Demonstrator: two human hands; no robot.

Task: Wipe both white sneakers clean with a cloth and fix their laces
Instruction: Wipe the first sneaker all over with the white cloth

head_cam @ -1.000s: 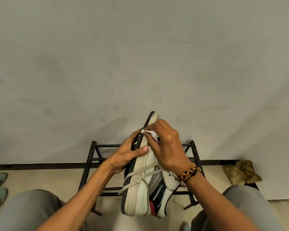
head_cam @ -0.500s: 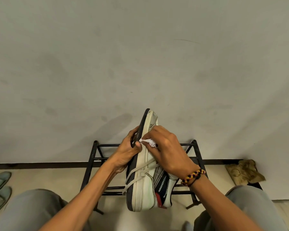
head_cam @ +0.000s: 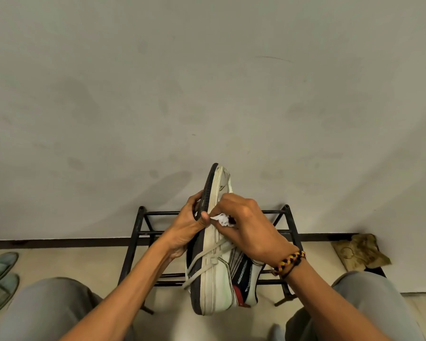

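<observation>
Left hand (head_cam: 186,231): fingers curled round the dark sole of the white sneaker (head_cam: 219,264), thumb pressed on the sole's white edge; grips it from the left.
Right hand (head_cam: 246,230): fingers bent, pinching a small crumpled white cloth (head_cam: 221,219) against the sneaker's side, near the toe half.
Sneaker: held in the air between the knees, on its side, toe pointing up toward the wall (head_cam: 207,82), heel down; loose lace (head_cam: 207,257) crosses the sole.
Wrist: braided yellow-and-dark bracelet (head_cam: 290,263) on the right wrist.
Behind: black metal shoe rack (head_cam: 138,232) on the floor against the wall, partly hidden by hands and sneaker.
Floor, left edge: pair of green slippers (head_cam: 0,279).
Floor, right: crumpled brown rag (head_cam: 359,252) by the wall.
Arms: both forearms reach forward and inward, meeting at the sneaker.
</observation>
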